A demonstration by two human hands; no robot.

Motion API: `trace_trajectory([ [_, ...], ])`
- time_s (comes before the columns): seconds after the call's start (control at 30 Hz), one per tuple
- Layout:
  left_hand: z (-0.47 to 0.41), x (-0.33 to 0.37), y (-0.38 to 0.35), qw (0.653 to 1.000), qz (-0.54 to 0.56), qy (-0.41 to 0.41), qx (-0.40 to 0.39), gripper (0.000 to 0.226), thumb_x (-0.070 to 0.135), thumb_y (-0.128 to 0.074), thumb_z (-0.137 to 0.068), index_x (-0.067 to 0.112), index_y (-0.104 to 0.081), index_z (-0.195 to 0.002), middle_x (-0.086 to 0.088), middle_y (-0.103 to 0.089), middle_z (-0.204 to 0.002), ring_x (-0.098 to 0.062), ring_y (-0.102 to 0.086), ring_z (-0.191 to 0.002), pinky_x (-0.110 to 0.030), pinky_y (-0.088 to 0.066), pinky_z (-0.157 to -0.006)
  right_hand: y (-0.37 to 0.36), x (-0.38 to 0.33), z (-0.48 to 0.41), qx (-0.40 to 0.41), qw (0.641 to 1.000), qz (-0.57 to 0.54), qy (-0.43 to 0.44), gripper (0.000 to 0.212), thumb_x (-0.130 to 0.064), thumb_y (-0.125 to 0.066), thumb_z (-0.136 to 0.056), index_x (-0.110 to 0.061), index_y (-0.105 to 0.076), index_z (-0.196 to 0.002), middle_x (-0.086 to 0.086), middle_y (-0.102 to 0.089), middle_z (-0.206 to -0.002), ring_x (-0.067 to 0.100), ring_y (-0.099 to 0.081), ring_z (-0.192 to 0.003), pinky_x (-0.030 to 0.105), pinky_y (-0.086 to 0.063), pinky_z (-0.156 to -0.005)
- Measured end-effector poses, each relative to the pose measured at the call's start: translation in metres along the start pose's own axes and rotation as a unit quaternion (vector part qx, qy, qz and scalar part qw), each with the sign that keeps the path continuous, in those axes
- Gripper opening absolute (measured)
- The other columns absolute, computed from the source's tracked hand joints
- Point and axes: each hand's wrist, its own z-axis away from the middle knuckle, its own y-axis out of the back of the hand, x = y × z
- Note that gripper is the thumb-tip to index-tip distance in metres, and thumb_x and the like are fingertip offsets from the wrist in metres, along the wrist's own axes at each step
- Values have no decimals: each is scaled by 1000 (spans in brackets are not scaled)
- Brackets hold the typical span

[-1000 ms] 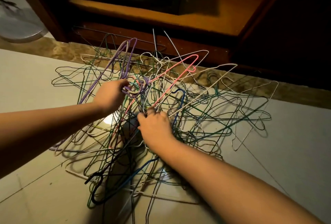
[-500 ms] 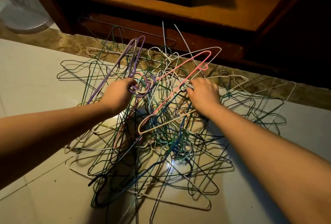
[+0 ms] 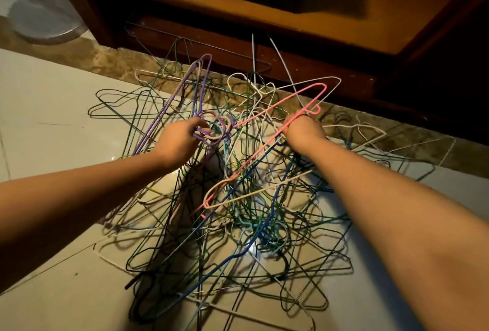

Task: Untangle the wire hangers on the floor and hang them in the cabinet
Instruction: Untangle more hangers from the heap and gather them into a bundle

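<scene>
A tangled pile of wire hangers [image 3: 238,214] in green, black, white, blue, pink and purple lies on the tiled floor in front of the wooden cabinet [image 3: 277,13]. My left hand [image 3: 181,138] grips a bunch of hooks belonging to the purple hangers [image 3: 185,87], which stick up toward the cabinet. My right hand [image 3: 304,129] is closed around the pink hanger [image 3: 277,105] near its far corner, lifting it above the pile. A beige hanger [image 3: 254,190] hangs tangled with the pink one.
The cabinet's dark base board [image 3: 238,47] runs just behind the pile, above a brown marble strip [image 3: 105,63]. A fan base [image 3: 39,21] stands at the far left. Pale floor tiles [image 3: 53,124] spread left and right of the pile.
My right hand left the pile's centre, moved up and right, and took hold of the pink hanger. My left hand kept its grip on the purple hooks.
</scene>
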Motion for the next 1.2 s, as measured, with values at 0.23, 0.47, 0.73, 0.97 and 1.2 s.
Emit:
trace_trajectory([
  [0.23,-1,-1,-3,999,33,18,-9,24,15,-49,-94,5,-65,-109,-17,-64,-114,-27,-61,-96,-32,-48,-76,-3,1,-2,55,998,-39,1,29,-32,-49,-94,-10,-59,-112,13,-61,-115,35,-55,-107,34,-41,-82],
  [0.47,-2,-9,-5,997,57,49,-14,21,16,-49,-94,7,-66,-104,-14,-66,-108,-22,-59,-81,-29,-45,-63,4,3,-12,49,998,-40,6,23,-25,-46,-95,-13,-65,-101,15,-64,-110,34,-58,-101,32,-41,-78],
  [0.73,-2,-5,-9,996,54,56,-34,21,12,-49,-94,6,-65,-106,-12,-65,-109,-34,-61,-89,-34,-47,-67,4,11,-21,78,997,-4,7,24,-28,-46,-98,-18,-64,-110,8,-62,-119,34,-49,-114,32,-39,-91],
  [0.97,-7,-11,-12,997,51,49,-43,19,20,-52,-94,9,-67,-100,-4,-61,-94,-16,-56,-84,-23,-36,-71,11,9,-26,84,996,3,0,23,-24,-43,-99,-15,-64,-106,8,-62,-117,31,-50,-112,32,-37,-93],
  [1.2,-8,-15,-15,996,52,52,-50,12,14,-53,-94,22,-61,-89,-3,-64,-93,-31,-64,-88,-32,-47,-67,8,11,-37,121,992,18,0,24,-20,-45,-96,-13,-65,-107,14,-60,-113,32,-53,-106,35,-34,-96],
])
